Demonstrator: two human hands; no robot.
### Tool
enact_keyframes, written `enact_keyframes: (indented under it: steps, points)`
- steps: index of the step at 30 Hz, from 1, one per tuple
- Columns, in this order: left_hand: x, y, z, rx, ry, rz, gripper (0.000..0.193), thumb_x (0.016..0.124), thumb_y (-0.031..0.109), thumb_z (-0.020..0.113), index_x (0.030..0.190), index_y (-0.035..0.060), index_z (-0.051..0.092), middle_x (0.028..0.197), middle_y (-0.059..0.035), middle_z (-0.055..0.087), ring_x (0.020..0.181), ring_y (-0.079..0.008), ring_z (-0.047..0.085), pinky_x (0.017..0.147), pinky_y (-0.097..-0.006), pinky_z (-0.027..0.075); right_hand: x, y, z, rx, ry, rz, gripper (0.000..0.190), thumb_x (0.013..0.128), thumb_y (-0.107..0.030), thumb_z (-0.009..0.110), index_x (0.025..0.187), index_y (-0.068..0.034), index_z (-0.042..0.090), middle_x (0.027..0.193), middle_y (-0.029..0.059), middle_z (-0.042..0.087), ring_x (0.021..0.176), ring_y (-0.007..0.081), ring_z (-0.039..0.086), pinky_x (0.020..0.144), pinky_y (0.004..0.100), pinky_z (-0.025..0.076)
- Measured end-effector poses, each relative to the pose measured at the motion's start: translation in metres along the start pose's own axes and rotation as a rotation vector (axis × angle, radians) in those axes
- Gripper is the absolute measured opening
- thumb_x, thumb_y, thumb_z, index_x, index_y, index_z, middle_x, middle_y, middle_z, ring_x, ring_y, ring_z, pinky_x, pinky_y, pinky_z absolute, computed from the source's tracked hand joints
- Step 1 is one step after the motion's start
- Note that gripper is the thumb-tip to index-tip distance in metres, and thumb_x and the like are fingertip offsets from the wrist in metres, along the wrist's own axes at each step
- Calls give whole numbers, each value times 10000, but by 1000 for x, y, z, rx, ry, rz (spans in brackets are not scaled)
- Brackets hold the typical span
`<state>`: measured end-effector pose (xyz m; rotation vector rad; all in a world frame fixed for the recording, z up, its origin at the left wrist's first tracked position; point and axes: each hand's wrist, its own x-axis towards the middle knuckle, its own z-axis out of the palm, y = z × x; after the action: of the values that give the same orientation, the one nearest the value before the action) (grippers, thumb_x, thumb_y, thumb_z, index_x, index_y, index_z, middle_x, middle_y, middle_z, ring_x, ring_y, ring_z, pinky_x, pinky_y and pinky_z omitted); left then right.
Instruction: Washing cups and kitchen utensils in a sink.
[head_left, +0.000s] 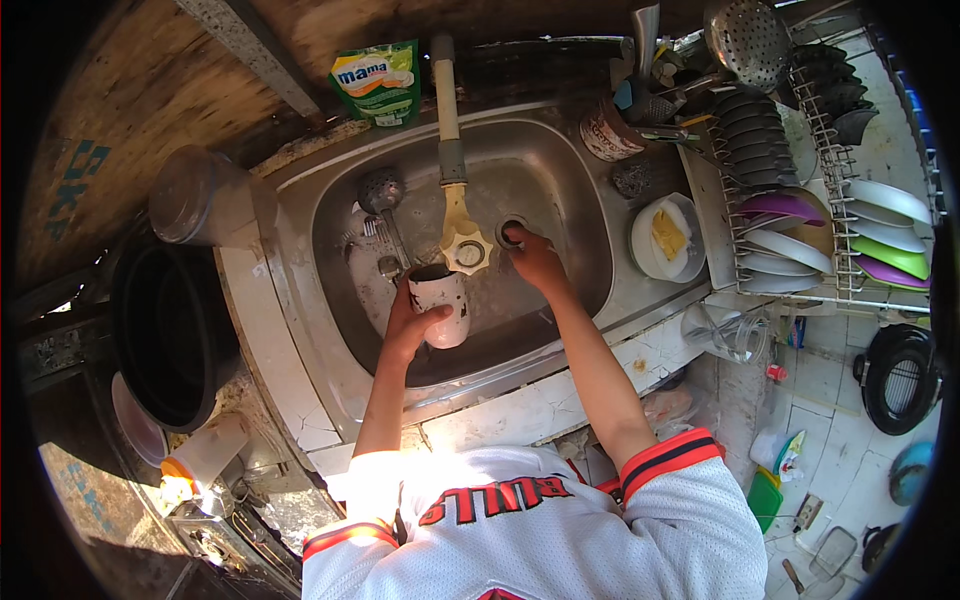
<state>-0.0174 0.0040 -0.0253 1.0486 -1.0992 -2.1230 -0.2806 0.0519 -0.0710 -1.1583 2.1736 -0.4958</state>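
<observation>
My left hand (411, 324) grips a white cylindrical cup (444, 316) with dark chipped patches. It is tilted over the steel sink (517, 330), its dark mouth close under the knob of a cream plastic tap (455, 214). My right hand (537, 259) reaches down to the round drain (513, 225); its fingertips are at the drain's edge, and whether they pinch anything is hidden. Left of the tap, a perforated skimmer (380, 192) and forks (373, 227) lie in the basin beside whitish suds (367, 277).
A green detergent pouch (381, 84) stands behind the sink. On the right are a tub with a yellow sponge (667, 234), a utensil holder (609, 133) and a dish rack (840, 225) with plates. A black pot (169, 337) and clear plastic container (187, 195) stand left.
</observation>
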Motion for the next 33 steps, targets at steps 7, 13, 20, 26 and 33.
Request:
enact_keyframes:
  steps: [7, 13, 20, 26, 33]
  points:
    - [26, 3, 6, 221, 61, 67, 916, 710, 175, 810, 1440, -7, 286, 1268, -170, 534, 1151, -250, 545, 970, -351, 445, -55, -72, 17, 1039, -576, 59, 506, 921, -274, 580, 1365, -69, 451, 1277, 109, 557, 1153, 171, 543, 965, 328, 436]
    - [45, 9, -1, 222, 93, 81, 968, 746, 188, 789, 1458, -43, 176, 1317, -198, 483, 1151, -252, 542, 939, -337, 476, -36, -96, 68, 1401, -286, 140, 502, 966, -385, 493, 1349, -64, 445, 1265, 62, 545, 1136, 161, 536, 948, 328, 434]
    - [23, 39, -6, 391, 259, -15, 913, 723, 207, 799, 1395, -45, 236, 1242, -202, 517, 1100, -269, 571, 916, -368, 502, 0, -88, 122, 1667, -329, -43, 369, 910, -362, 634, 1149, -89, 569, 1077, 58, 638, 955, 181, 630, 826, 371, 550]
    - [19, 46, -10, -70, 138, -175, 603, 810, 301, 691, 1279, -20, 488, 1087, -123, 632, 1010, -232, 627, 839, -345, 515, 4, -90, 124, 1809, -390, 77, 386, 900, -363, 649, 1162, -91, 568, 1085, 47, 637, 977, 180, 625, 827, 351, 544]
    - [63, 10, 17, -370, 55, -335, 442, 902, 362, 584, 1219, 55, 566, 1094, -83, 647, 981, -211, 627, 831, -346, 501, -26, -70, 27, 1620, -246, 111, 476, 811, -235, 733, 1214, -97, 523, 1100, 38, 612, 992, 181, 614, 844, 336, 529]
